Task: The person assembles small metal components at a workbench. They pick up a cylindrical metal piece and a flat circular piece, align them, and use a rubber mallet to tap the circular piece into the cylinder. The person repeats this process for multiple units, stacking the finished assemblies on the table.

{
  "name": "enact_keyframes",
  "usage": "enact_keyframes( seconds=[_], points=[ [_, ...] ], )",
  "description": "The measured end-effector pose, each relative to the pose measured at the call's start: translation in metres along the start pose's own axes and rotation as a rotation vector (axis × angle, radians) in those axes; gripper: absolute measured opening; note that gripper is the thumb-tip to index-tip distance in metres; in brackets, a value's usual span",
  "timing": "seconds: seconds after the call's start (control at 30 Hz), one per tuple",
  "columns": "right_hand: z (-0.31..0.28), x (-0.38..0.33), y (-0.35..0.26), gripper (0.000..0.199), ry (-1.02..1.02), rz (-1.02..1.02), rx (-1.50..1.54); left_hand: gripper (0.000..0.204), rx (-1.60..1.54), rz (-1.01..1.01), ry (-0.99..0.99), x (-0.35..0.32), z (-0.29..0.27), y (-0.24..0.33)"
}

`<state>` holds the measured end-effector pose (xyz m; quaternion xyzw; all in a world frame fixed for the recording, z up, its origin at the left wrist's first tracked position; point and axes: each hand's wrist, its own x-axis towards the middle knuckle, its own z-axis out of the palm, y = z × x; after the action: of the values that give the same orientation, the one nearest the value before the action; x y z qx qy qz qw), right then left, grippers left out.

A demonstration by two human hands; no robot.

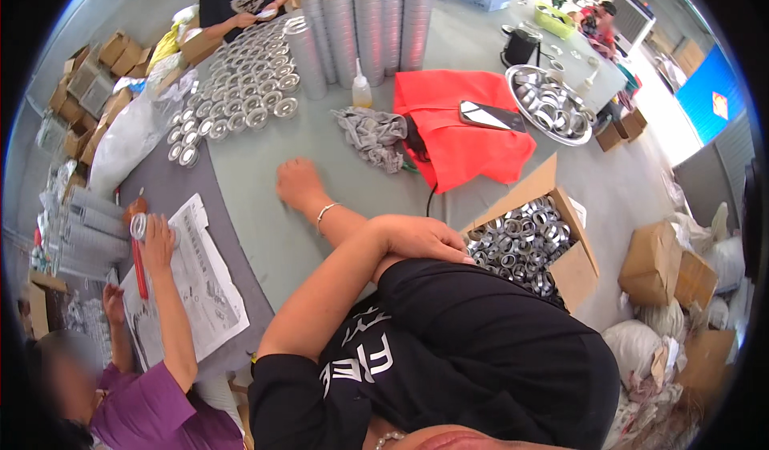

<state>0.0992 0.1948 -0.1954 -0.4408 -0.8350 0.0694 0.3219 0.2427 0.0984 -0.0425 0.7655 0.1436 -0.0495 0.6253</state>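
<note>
My forearms are crossed in front of my black shirt. My left hand (423, 238) lies over my right arm close to the sleeve, fingers stretched out and holding no object. My right hand (301, 182), with a bracelet (327, 212) at the wrist, rests on the grey-green table (248, 197). Its fingers are curled in, and nothing shows in them. Nearest to it on the table is a crumpled grey rag (372, 136). An open cardboard box (578, 270) full of shiny metal rings (521, 242) stands beside my left hand's fingertips.
Tall stacks of round metal parts (370, 29) stand at the back, beside rows of metal cups (244, 101). A red cloth (440, 97) carries a phone (490, 115); a metal bowl of rings (553, 101) is alongside. Co-workers sit at left, back and far right.
</note>
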Motion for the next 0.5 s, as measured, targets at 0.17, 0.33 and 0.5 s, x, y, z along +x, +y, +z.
enact_keyframes(
  seconds=[0.17,0.33,0.5],
  points=[
    [-0.005,0.009,0.008,0.020,-0.113,0.034,-0.034,0.057,0.070,-0.045,-0.035,0.012,0.001,0.005],
    [-0.014,0.005,0.007,0.016,0.014,-0.081,-0.102,0.063,-0.020,-0.027,0.003,0.019,0.005,0.006],
    [-0.018,0.004,0.001,0.016,0.042,-0.110,-0.163,0.066,-0.073,-0.092,0.006,0.020,0.002,0.001]
  ],
)
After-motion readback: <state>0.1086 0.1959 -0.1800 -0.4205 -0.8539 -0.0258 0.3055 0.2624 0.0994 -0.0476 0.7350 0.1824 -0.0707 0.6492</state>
